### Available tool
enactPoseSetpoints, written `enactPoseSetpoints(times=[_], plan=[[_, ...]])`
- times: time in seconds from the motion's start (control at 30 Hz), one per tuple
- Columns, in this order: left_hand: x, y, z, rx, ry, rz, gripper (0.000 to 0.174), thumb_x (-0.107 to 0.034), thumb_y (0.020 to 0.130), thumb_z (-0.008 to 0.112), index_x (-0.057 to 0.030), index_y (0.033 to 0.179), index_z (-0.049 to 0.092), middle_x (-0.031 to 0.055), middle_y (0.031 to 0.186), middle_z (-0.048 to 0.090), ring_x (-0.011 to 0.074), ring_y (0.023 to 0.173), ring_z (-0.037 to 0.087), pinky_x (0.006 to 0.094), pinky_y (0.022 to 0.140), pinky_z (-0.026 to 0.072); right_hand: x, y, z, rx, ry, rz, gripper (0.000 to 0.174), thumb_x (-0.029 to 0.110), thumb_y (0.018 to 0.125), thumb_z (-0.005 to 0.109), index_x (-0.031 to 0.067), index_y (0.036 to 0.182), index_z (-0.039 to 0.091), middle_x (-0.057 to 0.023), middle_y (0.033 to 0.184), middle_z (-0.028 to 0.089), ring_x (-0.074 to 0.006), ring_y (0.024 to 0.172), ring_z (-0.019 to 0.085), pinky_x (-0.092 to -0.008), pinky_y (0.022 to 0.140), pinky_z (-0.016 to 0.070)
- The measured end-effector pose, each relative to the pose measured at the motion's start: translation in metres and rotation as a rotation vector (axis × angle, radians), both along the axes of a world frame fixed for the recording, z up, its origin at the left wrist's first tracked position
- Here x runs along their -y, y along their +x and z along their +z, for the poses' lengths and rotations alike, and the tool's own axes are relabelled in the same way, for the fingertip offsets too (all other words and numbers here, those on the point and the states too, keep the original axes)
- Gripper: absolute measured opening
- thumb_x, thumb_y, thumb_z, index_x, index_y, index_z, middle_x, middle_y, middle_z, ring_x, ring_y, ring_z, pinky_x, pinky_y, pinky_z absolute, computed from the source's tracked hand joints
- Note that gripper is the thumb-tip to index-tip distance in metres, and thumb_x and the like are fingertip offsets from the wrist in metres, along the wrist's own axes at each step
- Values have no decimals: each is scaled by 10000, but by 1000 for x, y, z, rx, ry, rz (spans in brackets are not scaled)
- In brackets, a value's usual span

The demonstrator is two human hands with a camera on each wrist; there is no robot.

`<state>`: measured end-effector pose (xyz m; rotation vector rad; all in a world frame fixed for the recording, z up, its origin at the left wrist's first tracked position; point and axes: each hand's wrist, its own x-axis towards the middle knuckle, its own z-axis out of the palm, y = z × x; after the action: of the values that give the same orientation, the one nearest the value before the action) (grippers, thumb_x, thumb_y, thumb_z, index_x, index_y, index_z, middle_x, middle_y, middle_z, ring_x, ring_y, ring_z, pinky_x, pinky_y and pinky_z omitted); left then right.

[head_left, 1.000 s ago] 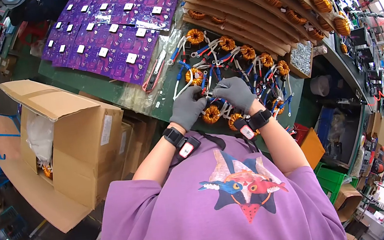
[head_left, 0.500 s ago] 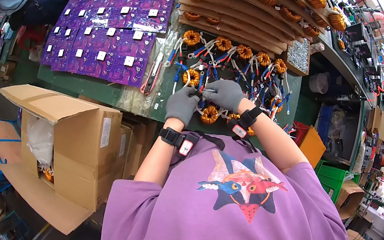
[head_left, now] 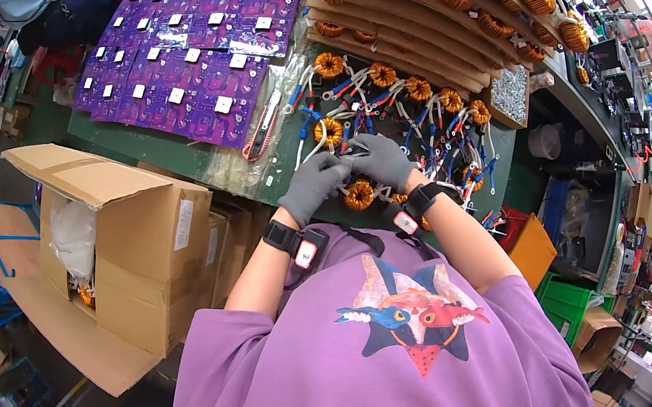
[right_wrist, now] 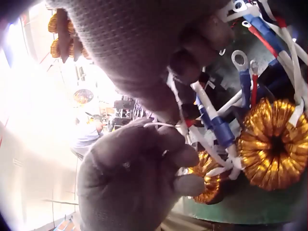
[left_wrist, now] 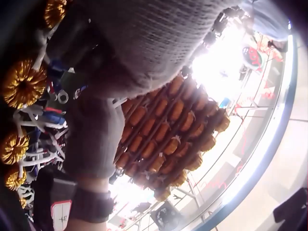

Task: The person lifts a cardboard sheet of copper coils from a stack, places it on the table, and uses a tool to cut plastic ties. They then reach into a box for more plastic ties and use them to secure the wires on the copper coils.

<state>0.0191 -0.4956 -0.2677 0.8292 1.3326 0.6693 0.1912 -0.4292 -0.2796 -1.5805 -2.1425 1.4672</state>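
Note:
In the head view, grey-gloved left hand [head_left: 315, 186] and right hand [head_left: 383, 164] meet fingertip to fingertip over the wired copper coils. One coil [head_left: 359, 195] lies just below their fingers, another [head_left: 328, 131] just above. The right wrist view has the left hand [right_wrist: 134, 178] pinching a thin white strand [right_wrist: 161, 124], while the curled fingers of the right hand [right_wrist: 130, 43] grip its other side beside white leads with blue sleeves [right_wrist: 222, 131]. A large coil [right_wrist: 274, 144] sits to the right. Gloves hide the pinched spot in the left wrist view.
Purple circuit boards [head_left: 172, 58] cover the bench's upper left, with a red cutter [head_left: 261, 129] beside them. Cardboard layers with coils [head_left: 400, 22] are stacked upper right, near a box of small metal parts [head_left: 509, 97]. An open carton [head_left: 133, 255] stands at left.
The right hand has moved left, closing the small gap to the left hand, and its fingers have shifted at the meeting point. The left wrist has turned slightly. The coils lie about where they were.

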Motion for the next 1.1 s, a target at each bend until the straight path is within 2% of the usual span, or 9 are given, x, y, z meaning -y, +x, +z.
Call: enactPoseSetpoints(times=[0.07,0.13,0.2,0.3,0.37,0.53,0.6,0.93,1.1], plan=[[-1,-11,-12,237,-46,95,228,-233,834,582,-14,893,612,18,807,601,126,722,584,244,634,479,-4,8,-11,-129,-15,0,348,339,774,662,54,973,641,-130,868,670,-250,803,642,-324,711,478],[1,-14,-22,475,-94,192,247,-234,830,595,-6,921,609,28,826,603,124,738,583,249,646,483,-10,14,-20,-392,-323,-39,300,294,787,644,49,961,643,-108,851,658,-174,758,620,-287,699,468],[2,-13,-27,172,106,46,261,-220,825,629,-4,972,624,34,854,616,109,755,581,244,664,486,-12,19,-28,-489,-428,-114,259,253,804,627,41,951,651,-80,817,644,-126,730,587,-266,683,458],[7,-4,-24,6,266,1,226,-146,821,642,-5,998,636,40,892,631,99,775,585,240,672,485,-15,21,-13,-328,-90,107,248,225,823,620,19,957,654,-39,780,628,-93,721,554,-252,677,448],[5,-2,-26,-31,203,0,216,-116,814,649,-12,1003,645,40,907,636,89,785,584,236,685,483,-15,16,-12,-199,-290,-37,232,208,847,614,8,958,653,-18,797,638,-93,735,563,-251,681,450],[4,3,-19,-134,87,27,197,-104,800,672,-25,981,666,40,927,647,91,810,592,242,721,481,-5,12,-7,-326,-339,-227,240,233,866,617,12,953,654,-18,800,636,-85,740,552,-243,678,444],[9,2,-33,-126,394,28,195,-100,798,668,-38,983,673,41,927,647,113,824,603,250,736,482,-3,13,-3,-311,-343,-268,244,241,868,619,15,951,656,-20,797,635,-83,744,549,-242,675,442],[7,-2,-32,-175,433,-64,206,-125,787,659,-47,977,676,72,899,638,173,833,621,281,744,488,-3,18,-9,-470,-549,-386,248,265,844,665,41,950,647,70,601,457,-31,491,368,-210,437,255],[-2,9,-13,-138,123,87,159,-137,780,664,-25,892,679,34,789,647,91,713,587,247,659,473,-2,16,-3,-500,-604,-404,239,263,848,663,55,962,641,84,563,412,-23,454,328,-206,418,219]])
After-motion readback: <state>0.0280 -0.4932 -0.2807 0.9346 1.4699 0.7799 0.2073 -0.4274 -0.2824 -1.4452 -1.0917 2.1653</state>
